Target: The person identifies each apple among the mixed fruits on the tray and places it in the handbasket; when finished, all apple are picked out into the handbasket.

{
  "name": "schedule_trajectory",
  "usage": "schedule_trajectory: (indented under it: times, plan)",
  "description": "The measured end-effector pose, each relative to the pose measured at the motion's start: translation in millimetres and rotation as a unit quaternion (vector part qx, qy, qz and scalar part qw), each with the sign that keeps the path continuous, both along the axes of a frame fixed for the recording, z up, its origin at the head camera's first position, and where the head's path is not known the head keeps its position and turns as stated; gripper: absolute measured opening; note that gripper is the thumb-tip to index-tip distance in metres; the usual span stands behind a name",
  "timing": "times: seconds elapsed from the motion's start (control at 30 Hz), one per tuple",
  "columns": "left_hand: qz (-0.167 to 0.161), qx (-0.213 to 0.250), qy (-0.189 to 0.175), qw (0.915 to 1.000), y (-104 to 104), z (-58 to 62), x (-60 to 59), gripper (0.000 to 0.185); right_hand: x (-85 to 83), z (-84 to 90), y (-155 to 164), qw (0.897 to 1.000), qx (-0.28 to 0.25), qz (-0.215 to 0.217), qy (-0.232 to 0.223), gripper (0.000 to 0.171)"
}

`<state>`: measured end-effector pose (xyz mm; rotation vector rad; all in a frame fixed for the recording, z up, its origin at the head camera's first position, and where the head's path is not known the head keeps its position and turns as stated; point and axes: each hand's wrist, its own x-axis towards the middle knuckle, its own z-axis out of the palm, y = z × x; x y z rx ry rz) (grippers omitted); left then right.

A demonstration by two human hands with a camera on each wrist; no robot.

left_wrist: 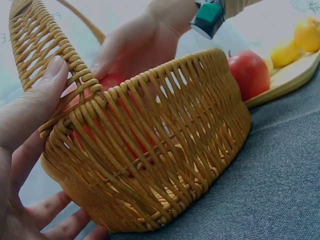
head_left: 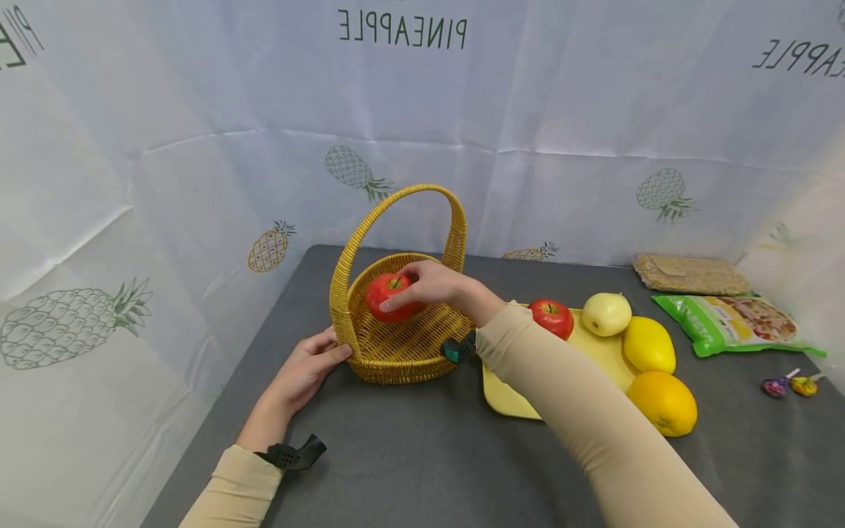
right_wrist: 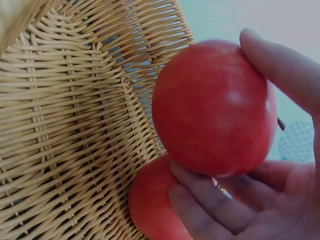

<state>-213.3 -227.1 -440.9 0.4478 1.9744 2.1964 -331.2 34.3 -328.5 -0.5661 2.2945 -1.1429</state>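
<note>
A red apple (head_left: pixel 381 296) is in my right hand (head_left: pixel 436 284), which grips it inside the wicker basket (head_left: pixel 403 372). The right wrist view shows thumb and fingers around this apple (right_wrist: pixel 212 107). Below it, a second red apple (right_wrist: pixel 156 202) lies against the woven wall; the head view mostly hides it. My left hand (head_left: pixel 309 367) holds the basket's left side at the foot of the tall handle. Its thumb lies over the rim there in the left wrist view, with the other fingers spread along the outer wall (left_wrist: pixel 145 150).
Right of the basket, a yellow tray (head_left: pixel 515 400) bears a red apple (head_left: pixel 551 317), a pale yellow fruit (head_left: pixel 606 314), a yellow fruit (head_left: pixel 650 345) and an orange (head_left: pixel 662 403). Farther right lie a green packet (head_left: pixel 739 324), a bag of grains (head_left: pixel 692 274) and two lollipops (head_left: pixel 775 386).
</note>
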Motion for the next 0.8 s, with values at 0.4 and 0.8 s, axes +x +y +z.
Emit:
schedule_trajectory:
  times: [0.4, 0.8]
  plan:
    - [-0.001, 0.003, -0.003, 1.0, -1, -1.6, -2.1, 0.033, -7.8, -2.0, -13, 0.995, 0.057, 0.083, 0.003, 0.076]
    - [-0.004, 0.016, 0.006, 0.9998, 0, -1.1, -2.8, 0.022, -14.9, -11.9, -30, 0.989, 0.095, 0.115, 0.005, 0.079]
